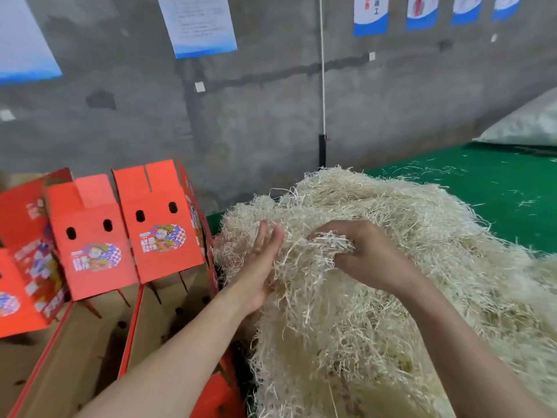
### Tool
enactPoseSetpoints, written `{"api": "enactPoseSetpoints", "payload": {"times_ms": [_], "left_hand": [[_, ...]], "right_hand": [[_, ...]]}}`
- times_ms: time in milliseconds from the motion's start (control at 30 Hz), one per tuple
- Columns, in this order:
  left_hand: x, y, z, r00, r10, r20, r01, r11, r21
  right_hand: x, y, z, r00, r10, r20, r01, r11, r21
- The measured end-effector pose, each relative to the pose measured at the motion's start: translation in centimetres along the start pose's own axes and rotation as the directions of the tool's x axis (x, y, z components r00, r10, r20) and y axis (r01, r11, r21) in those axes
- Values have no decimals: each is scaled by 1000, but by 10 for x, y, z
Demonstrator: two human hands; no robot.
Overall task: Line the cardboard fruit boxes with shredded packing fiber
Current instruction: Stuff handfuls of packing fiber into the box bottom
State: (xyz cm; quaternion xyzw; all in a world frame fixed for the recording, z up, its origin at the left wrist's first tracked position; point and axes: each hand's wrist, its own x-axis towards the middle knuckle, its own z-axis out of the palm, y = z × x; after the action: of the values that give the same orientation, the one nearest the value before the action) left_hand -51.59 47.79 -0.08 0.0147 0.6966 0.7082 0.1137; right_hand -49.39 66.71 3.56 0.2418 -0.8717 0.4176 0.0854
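Head view: the loose mound of pale, straw-coloured shredded packing fiber [422,236] lies on the near left part of the green-covered table [488,188] and spills over the table's left edge. The right hand [370,257] rests on the crest of the mound, with fingers curled down and thumb closed against them, pinching a tuft [331,241] of strands. The left hand [259,267] lies against the mound's left flank with its palm toward the fiber. Its fingers are straight and pressed together, and it holds nothing.

The red printed cardboard fruit boxes [90,236] stand in a row just off the table's left edge, lower than the mound, with flaps raised. The nearest box [168,309] shows bare brown cardboard inside, with no lining visible. Its long axis appears to run parallel to the table's left edge.

Governing relation: the nearest box lies to the left of both hands and below them. The left hand is nearer to it, while the right hand holds the load. The tuft must therefore travel leftward and downward. Tangled strands will probably drag more of the mound along.

A white sack [527,125] lies at the table's far right corner, against the grey concrete wall [271,116].
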Motion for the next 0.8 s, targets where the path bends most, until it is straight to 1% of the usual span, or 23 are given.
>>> {"api": "enactPoseSetpoints", "payload": {"times_ms": [67,100,133,167,200,233,267,300,333,367,400,433,467,500,533,567,600,633,667,700,733,800], "left_hand": [[-2,2,3,991,18,135,-7,997,-78],[-5,6,5,983,54,177,-36,994,-106],[-5,11,5,979,85,184,-68,993,-98],[-5,17,3,974,124,191,-114,991,-66],[-7,21,0,957,187,221,-191,982,-2],[-11,27,-1,939,233,254,-261,962,80],[-14,33,2,933,251,257,-298,941,162],[-17,38,8,942,267,206,-309,927,214],[-15,42,13,954,287,85,-299,927,227],[-10,44,16,961,268,-72,-251,950,187],[-6,46,16,957,197,-214,-183,979,85],[-4,49,16,952,105,-287,-126,990,-58],[-3,52,13,951,35,-307,-95,979,-182],[-3,55,7,951,3,-308,-91,958,-271],[-5,56,2,954,-11,-300,-93,940,-330],[-8,57,-2,959,-18,-284,-94,921,-377],[-8,55,-4,960,-22,-281,-101,903,-417],[-7,54,-3,954,-22,-297,-116,891,-440],[-8,53,-1,950,-19,-311,-130,883,-451],[-9,53,3,952,-10,-305,-138,878,-459],[-9,54,7,959,3,-283,-146,862,-485],[-11,57,10,971,11,-239,-143,826,-545]], "right_hand": [[-2,-12,-6,998,-1,-62,2,1000,25],[-1,-15,-8,994,16,-108,-12,999,30],[0,-19,-10,985,38,-168,-31,999,44],[1,-24,-12,971,54,-234,-40,997,67],[3,-31,-13,953,46,-298,-23,997,79],[5,-40,-14,938,11,-346,14,997,70],[9,-50,-15,934,-32,-357,55,997,54],[13,-60,-16,944,-70,-323,99,992,74],[18,-69,-17,962,-91,-258,136,978,160],[22,-74,-18,979,-94,-178,143,948,284],[24,-76,-19,988,-82,-129,128,907,401],[26,-73,-20,989,-56,-140,118,867,485],[25,-66,-21,978,-9,-207,116,849,516],[23,-57,-20,961,57,-271,94,853,513],[18,-47,-17,954,138,-268,16,864,504],[12,-37,-12,963,205,-173,-93,859,503],[8,-31,-4,971,239,-7,-201,833,516],[5,-28,8,959,235,160,-284,809,514],[3,-28,21,936,220,275,-333,806,490],[4,-27,35,918,232,322,-363,820,444],[7,-27,47,913,264,310,-377,837,397],[14,-18,61,925,321,203,-374,866,333]]}}
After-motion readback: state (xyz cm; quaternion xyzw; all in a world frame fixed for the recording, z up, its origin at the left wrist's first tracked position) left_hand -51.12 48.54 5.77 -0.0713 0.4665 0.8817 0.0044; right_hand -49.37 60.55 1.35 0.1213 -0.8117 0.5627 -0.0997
